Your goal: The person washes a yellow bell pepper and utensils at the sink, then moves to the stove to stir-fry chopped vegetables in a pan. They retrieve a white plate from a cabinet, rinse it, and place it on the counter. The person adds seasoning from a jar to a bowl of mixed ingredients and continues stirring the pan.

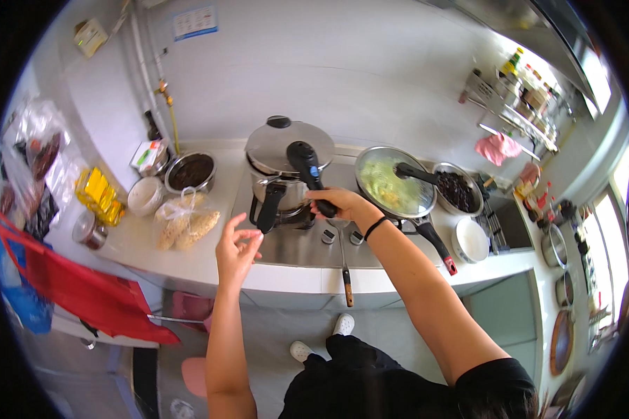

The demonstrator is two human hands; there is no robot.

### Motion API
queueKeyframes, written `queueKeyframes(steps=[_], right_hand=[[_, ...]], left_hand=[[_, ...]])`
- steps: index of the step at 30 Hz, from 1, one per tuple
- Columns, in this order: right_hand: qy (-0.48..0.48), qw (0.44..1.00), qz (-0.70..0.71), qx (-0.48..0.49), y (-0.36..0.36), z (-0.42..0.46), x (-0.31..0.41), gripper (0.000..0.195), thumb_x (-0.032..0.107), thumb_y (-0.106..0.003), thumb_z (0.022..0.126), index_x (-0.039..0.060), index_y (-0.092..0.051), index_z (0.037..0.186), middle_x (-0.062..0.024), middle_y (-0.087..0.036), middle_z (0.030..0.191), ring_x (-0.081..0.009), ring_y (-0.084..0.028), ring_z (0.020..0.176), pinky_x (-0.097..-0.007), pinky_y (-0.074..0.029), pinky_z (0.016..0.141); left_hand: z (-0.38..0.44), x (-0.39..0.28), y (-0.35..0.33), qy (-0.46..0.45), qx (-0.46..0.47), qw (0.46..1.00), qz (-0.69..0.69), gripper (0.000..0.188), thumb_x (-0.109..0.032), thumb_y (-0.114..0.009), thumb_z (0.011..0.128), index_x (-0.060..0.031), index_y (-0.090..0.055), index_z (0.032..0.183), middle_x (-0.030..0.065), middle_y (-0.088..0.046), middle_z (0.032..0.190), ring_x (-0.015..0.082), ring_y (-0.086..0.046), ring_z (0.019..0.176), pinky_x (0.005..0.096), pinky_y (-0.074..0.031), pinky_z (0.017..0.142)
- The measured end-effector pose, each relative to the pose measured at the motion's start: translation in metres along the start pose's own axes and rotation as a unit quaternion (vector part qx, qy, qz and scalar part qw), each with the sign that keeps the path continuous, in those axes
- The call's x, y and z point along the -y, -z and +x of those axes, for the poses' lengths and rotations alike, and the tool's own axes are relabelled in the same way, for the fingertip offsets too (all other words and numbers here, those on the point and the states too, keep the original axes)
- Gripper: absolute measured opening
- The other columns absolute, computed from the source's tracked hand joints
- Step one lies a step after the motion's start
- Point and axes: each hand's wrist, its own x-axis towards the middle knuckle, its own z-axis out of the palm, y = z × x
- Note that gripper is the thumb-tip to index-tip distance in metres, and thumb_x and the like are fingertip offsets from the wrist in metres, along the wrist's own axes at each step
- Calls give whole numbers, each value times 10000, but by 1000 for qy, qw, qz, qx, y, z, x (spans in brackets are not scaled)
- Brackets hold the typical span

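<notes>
A steel pressure cooker (280, 191) stands on the left burner, its lid (264, 144) resting on top at an offset from the pot's handle. My right hand (340, 203) grips the end of the black lid handle (309, 167). Beside the tip of the cooker's lower black handle (271, 208) is my left hand (237, 249), its fingers apart and curled; whether a fingertip touches that handle is unclear. On the right burner a frying pan (434, 235) sits under a glass lid (393, 180), with greenish food visible through it.
A metal spatula (346, 262) juts over the counter edge in front of me. Left of the stove are a tied plastic bag (186, 222) and a bowl of dark food (191, 173). On the right stand a bowl of black food (457, 191) and a white bowl (470, 240).
</notes>
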Motion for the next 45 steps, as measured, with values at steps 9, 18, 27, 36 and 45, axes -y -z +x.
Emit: queueKeyframes(steps=[9,18,27,36,45], right_hand=[[101,978,-170,-69,-12,9,-2,180,120,-700,774,-12,-580,755,-76,-577,613,-160,-546,480,-280,-464,456],[111,969,-223,-4,11,6,10,167,111,-657,794,21,-517,790,-48,-544,591,-129,-515,470,-265,-412,434],[61,969,-239,2,17,9,23,241,197,-703,799,9,-556,762,-45,-553,602,-139,-546,495,-271,-427,437],[7,969,-227,-94,35,-17,23,742,722,-493,793,26,-603,1026,-62,-631,832,-161,-623,731,-305,-537,570],[162,634,-656,-376,225,-109,24,351,282,-678,727,64,-670,1002,-163,-642,1007,-298,-612,982,-370,-482,851]], left_hand=[[-140,80,28,167,-43,985,-19,329,-87,-677,817,-27,-576,1125,79,-652,832,95,-589,523,202,-416,425],[-244,144,18,269,-54,961,-25,236,-61,-610,827,-12,-600,1058,92,-674,807,131,-604,507,239,-470,441],[-213,135,3,280,-29,958,-49,217,-73,-576,860,-10,-598,1066,106,-682,839,132,-615,534,237,-481,473],[-200,136,-7,284,53,956,-48,206,-87,-560,895,-11,-581,1086,117,-679,860,129,-610,538,216,-450,460],[-198,131,-25,260,95,961,-28,245,-91,-553,899,-15,-562,1131,119,-678,876,136,-610,555,223,-450,466]])
